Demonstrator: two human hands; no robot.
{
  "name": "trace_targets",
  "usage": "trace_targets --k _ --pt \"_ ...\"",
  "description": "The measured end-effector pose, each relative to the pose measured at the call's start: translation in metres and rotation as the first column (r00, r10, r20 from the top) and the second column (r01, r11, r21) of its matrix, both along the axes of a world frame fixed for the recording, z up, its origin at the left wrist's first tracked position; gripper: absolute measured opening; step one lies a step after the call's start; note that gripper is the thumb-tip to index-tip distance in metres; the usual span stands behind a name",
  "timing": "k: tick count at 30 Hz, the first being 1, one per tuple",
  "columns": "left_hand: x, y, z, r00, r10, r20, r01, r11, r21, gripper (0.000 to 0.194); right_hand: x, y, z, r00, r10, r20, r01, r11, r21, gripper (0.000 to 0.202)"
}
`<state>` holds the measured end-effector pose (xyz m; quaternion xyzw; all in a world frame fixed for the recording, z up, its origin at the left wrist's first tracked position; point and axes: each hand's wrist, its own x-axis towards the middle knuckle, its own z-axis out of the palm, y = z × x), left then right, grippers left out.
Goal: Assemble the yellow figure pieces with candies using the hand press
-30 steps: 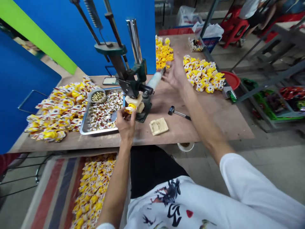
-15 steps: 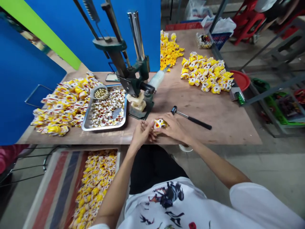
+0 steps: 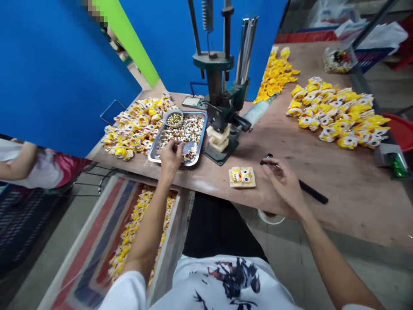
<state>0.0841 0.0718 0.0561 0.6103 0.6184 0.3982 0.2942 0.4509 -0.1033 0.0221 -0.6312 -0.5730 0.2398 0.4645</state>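
My left hand [image 3: 171, 157] is over the front of the metal tray [image 3: 151, 156] of small white and red pieces [image 3: 190, 129], fingers closed together; what they hold, if anything, is too small to tell. My right hand [image 3: 280, 174] is at the hammer [image 3: 312, 192], its fingers bent around the metal shaft near the head. Between my hands, a yellow and white figure piece [image 3: 241, 175] lies on a pale square block [image 3: 242, 185] near the table's front edge.
A green hand press [image 3: 222, 112] stands behind the block. Yellow and white pieces are heaped at left [image 3: 138, 125] and right [image 3: 338, 112]. A small bowl of gold beads [image 3: 174, 119] rests on the tray. Another person's arm [image 3: 22, 161] shows at far left.
My hands have parted from the figure piece, which now lies on the block. My left hand has moved to the tray, my right to the hammer. The view has shifted left.
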Motion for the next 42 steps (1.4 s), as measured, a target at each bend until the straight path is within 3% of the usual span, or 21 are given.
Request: trace_targets --k 2,4,7,9,12,15,18,21,23,27,31,36,42 --pt "-0.028 0.034 -0.002 0.960 -0.016 -0.280 0.053 0.991 0.123 0.008 0.002 -0.001 -0.003 0.998 -0.050 -0.032 0.049 0.998 -0.032 0.034" --pt "-0.038 0.059 -0.009 0.873 -0.085 -0.479 0.178 0.972 0.153 0.007 -0.002 -0.001 -0.007 0.999 -0.035 -0.024 0.034 0.999 -0.043 0.034" --pt "-0.036 0.080 -0.020 0.802 -0.188 -0.567 0.310 0.942 0.126 0.010 -0.012 -0.003 -0.010 0.999 0.007 0.047 -0.006 1.000 -0.013 0.034" --pt "-0.034 0.085 -0.021 0.802 -0.209 -0.559 0.333 0.934 0.129 0.008 -0.015 -0.006 -0.010 0.997 0.021 0.069 -0.021 1.000 -0.003 0.033" --pt "-0.036 0.079 -0.012 0.888 -0.197 -0.416 0.283 0.947 0.155 0.016 -0.014 -0.006 -0.004 0.997 0.036 0.067 -0.036 0.999 0.000 0.030" --pt "-0.025 0.049 0.004 0.954 -0.299 -0.021 0.300 0.951 0.078 0.027 -0.021 0.000 0.014 0.996 0.059 0.060 -0.062 0.996 0.058 0.023" --pt "0.009 -0.001 0.022 0.812 -0.438 0.386 0.501 0.862 -0.075 0.043 -0.041 0.016 0.043 0.990 0.129 0.063 -0.137 0.980 0.148 0.021" --pt "0.050 -0.047 0.035 0.667 -0.492 0.560 0.667 0.729 -0.153 0.047 -0.058 0.034 0.067 0.950 0.290 0.112 -0.306 0.938 0.162 0.025" --pt "0.071 -0.064 0.037 0.598 -0.503 0.624 0.733 0.658 -0.173 0.046 -0.060 0.042 0.073 0.916 0.375 0.143 -0.393 0.910 0.132 0.026" --pt "0.091 -0.063 0.026 0.529 -0.515 0.675 0.800 0.568 -0.194 0.058 -0.046 0.048 0.061 0.882 0.458 0.112 -0.463 0.886 0.025 0.024" --pt "0.098 -0.048 0.009 0.529 -0.543 0.653 0.814 0.542 -0.209 0.067 -0.030 0.054 0.031 0.884 0.464 0.053 -0.463 0.886 -0.032 0.028" --pt "0.109 -0.043 -0.008 0.563 -0.491 0.664 0.788 0.562 -0.253 0.057 -0.024 0.068 0.000 0.914 0.404 -0.043 -0.406 0.905 -0.126 0.038" --pt "0.120 -0.052 -0.016 0.626 -0.375 0.684 0.708 0.641 -0.297 0.045 -0.024 0.078 -0.005 0.882 0.431 -0.192 -0.464 0.864 -0.193 0.049"
